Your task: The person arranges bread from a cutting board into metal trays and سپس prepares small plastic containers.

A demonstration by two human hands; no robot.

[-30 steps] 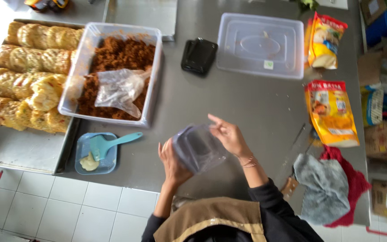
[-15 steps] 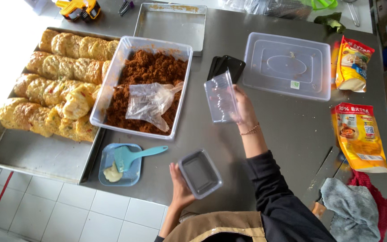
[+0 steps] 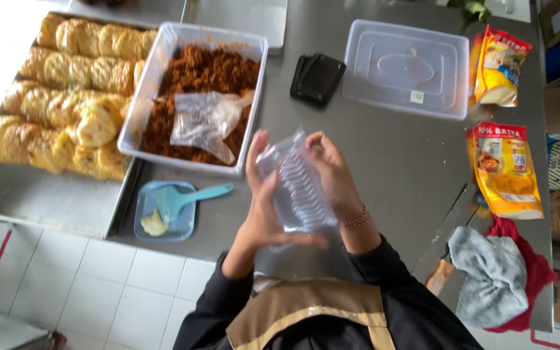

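Both hands now back together, raised off the steel table (image 3: 384, 155). Left hand (image 3: 264, 207) and right hand (image 3: 335, 178) grasp small clear plastic container (image 3: 296, 188) between them

I see a clear, ribbed plastic container (image 3: 296, 188), reddish-brown filling (image 3: 196, 84), golden-yellow buns (image 3: 66, 97), a light-blue spatula (image 3: 186, 198), and a grey, perhaps steel, table (image 3: 390, 162).

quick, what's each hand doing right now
Left hand: closed on the clear plastic container.
Right hand: closed on the same container.
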